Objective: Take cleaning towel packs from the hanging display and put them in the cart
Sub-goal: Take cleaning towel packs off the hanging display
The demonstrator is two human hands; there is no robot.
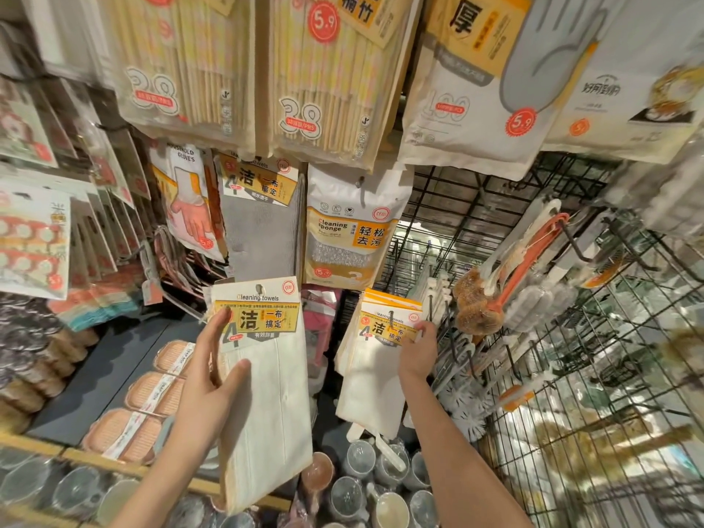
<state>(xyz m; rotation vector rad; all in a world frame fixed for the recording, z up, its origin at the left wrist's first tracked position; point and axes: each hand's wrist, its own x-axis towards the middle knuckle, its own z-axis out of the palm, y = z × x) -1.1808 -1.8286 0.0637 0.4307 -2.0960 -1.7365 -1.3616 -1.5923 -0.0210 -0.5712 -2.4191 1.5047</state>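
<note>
My left hand [213, 379] grips a white cleaning towel pack [266, 394] with a yellow label, held off the display in front of me. To its right, more white cleaning towel packs [375, 371] hang in a stack on a hook of the wire display. My right hand [419, 350] pinches the right edge of the front hanging pack's label. A grey cleaning towel pack [261, 230] hangs higher up, behind. No cart is in view.
Chopstick packs [312, 81] and glove packs [476, 89] hang overhead. A cleaning sponge pack [350, 230] hangs at centre. Brushes [495, 291] hang on the black wire grid [571, 394] at right. Cups [358, 489] and oval trays [152, 394] lie on shelves below.
</note>
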